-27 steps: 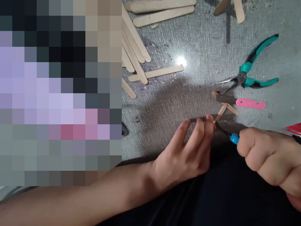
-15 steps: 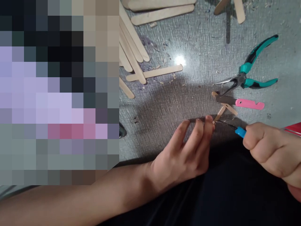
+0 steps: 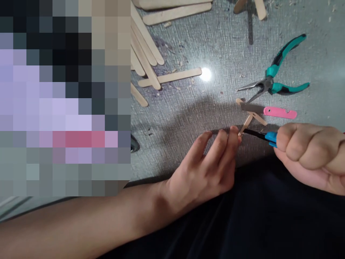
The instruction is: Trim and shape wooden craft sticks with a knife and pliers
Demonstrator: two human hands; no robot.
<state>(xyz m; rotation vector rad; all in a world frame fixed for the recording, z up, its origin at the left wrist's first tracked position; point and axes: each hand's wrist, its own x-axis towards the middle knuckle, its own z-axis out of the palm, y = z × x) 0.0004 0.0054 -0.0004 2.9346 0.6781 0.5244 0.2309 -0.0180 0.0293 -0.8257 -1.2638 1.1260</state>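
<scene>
My left hand [image 3: 208, 163] rests on the grey floor with its fingers together, the fingertips pinching the near end of a small wooden stick piece [image 3: 245, 126]. My right hand [image 3: 309, 154] is a closed fist around a blue-handled tool [image 3: 270, 137]. The tool's thin dark blade [image 3: 253, 133] points left and meets the stick piece at my left fingertips.
A pink-handled blade [image 3: 279, 112] lies just beyond the stick piece. Teal long-nose pliers [image 3: 272, 81] lie further back. Several long wooden craft sticks [image 3: 151, 54] are spread at the upper middle. Wood shavings dot the floor. A blurred patch covers the left.
My right hand has risen and its blade now lies flatter, pointing left at the stick piece. The left hand has kept its hold. The view has shifted slightly.
</scene>
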